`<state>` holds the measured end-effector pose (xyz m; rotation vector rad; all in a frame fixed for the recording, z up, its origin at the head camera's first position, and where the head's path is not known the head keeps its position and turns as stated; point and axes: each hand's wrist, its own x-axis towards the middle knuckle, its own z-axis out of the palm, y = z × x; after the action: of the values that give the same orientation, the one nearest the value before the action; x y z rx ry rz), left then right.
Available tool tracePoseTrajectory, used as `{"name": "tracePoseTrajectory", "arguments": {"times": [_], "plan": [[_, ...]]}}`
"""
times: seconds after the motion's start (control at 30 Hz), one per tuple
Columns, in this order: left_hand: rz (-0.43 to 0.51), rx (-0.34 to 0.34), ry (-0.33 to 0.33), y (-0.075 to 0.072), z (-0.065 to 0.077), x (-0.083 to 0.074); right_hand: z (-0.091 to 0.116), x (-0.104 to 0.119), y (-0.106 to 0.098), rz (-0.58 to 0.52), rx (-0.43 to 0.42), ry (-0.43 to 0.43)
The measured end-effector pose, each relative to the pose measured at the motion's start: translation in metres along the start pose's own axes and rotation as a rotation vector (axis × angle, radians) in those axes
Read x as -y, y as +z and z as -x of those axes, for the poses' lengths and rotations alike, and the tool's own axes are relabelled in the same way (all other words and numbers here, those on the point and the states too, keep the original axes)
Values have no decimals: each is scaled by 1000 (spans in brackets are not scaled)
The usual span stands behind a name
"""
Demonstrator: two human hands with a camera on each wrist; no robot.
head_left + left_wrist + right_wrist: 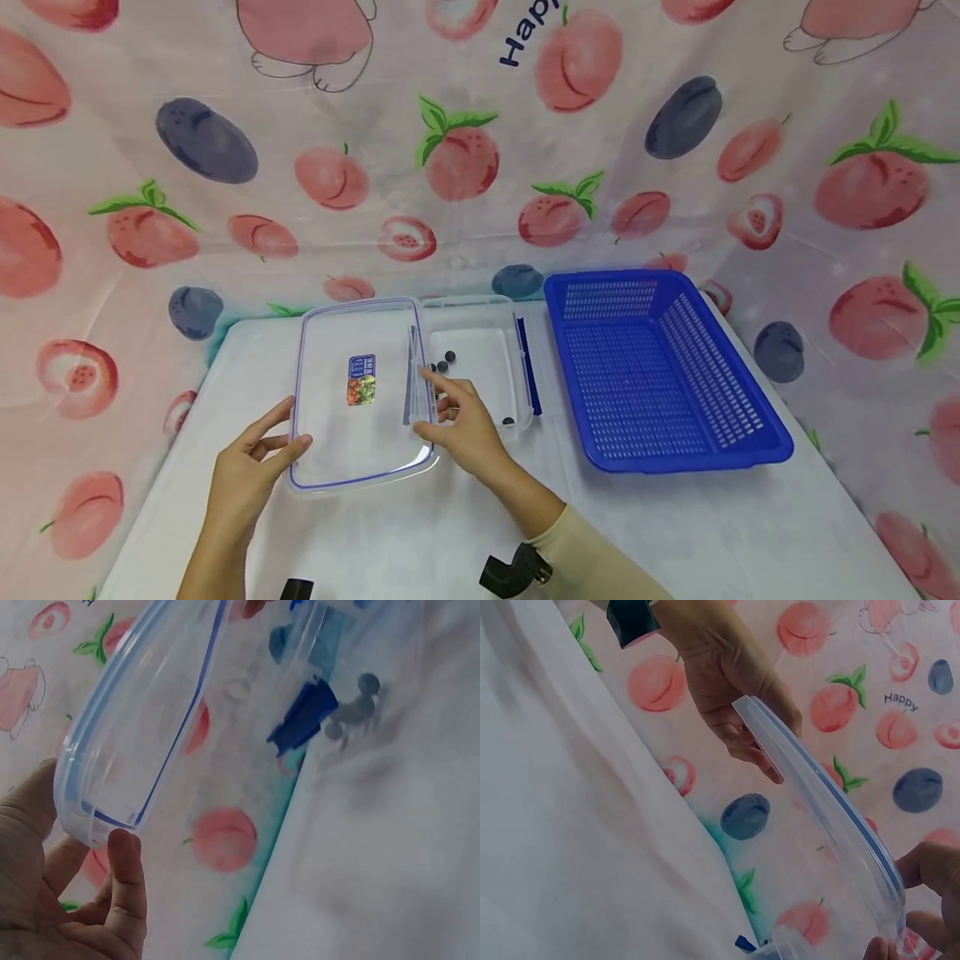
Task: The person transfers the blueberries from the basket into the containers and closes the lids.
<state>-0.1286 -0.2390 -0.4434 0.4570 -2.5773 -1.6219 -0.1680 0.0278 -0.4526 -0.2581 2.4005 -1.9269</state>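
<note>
A clear plastic lid (pixel 330 442) with a blue seal line and a small printed label is held raised over the table, left of a clear container (pixel 468 300). My left hand (pixel 247 467) pinches its left edge between thumb and fingers; the left wrist view shows the thumb (pixel 126 862) against the lid's rim. On the opposite edge, the right hand (pixel 468 425) grips with thumb and forefinger. Several small dark round things (pixel 450 357) lie inside the container, partly hidden behind the lid and right hand. A dark blue clip (pixel 528 367) hangs along the container's right side.
A blue plastic basket (pixel 600 450) with slotted walls stands at the right of the table. White cloth (pixel 637 533) covers the table. Behind it hangs a fruit-patterned curtain (pixel 397 75).
</note>
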Motion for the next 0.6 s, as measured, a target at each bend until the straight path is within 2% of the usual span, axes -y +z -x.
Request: {"name": "tracePoseTrajectory", "arguments": {"times": [0.23, 0.43, 0.6], "plan": [[22, 95, -19, 24, -1, -14, -2, -1, -25, 18, -76, 16], [22, 137, 14, 41, -3, -24, -3, -6, -42, 43, -130, 35], [32, 156, 48, 54, -4, -24, -3, -11, -54, 54, -161, 38]]}}
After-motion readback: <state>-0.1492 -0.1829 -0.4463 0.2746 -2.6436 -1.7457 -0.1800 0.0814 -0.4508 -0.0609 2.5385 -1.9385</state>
